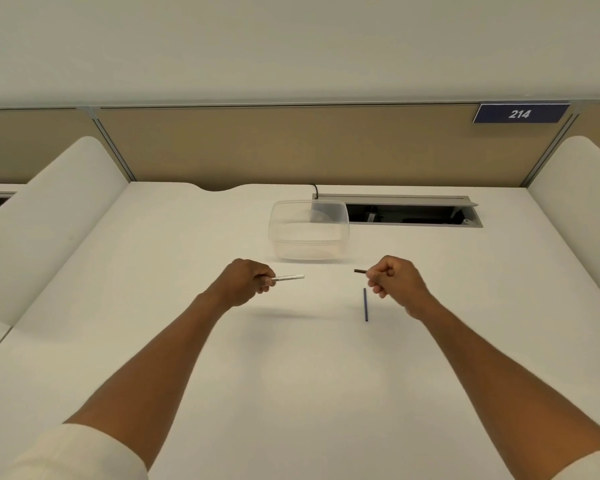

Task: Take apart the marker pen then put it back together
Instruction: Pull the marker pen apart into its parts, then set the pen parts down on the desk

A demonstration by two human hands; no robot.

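Note:
My left hand [245, 282] is closed around a white marker barrel [289, 277] that sticks out to the right, held above the white desk [187, 341]. About a hand's width to the right, my right hand [394, 280] grips a small dark piece of the marker [360, 271], whose end points left toward the barrel. The two parts are apart. A thin blue rod, the ink core [365, 304], lies on the desk just below and left of my right hand, pointing away from me.
A clear plastic container [309, 230] stands behind the hands at the middle of the desk. An open cable tray [409, 213] is set in the desk at the back right. White side dividers [49, 220] flank the desk, and a tan partition [291, 147] closes the back.

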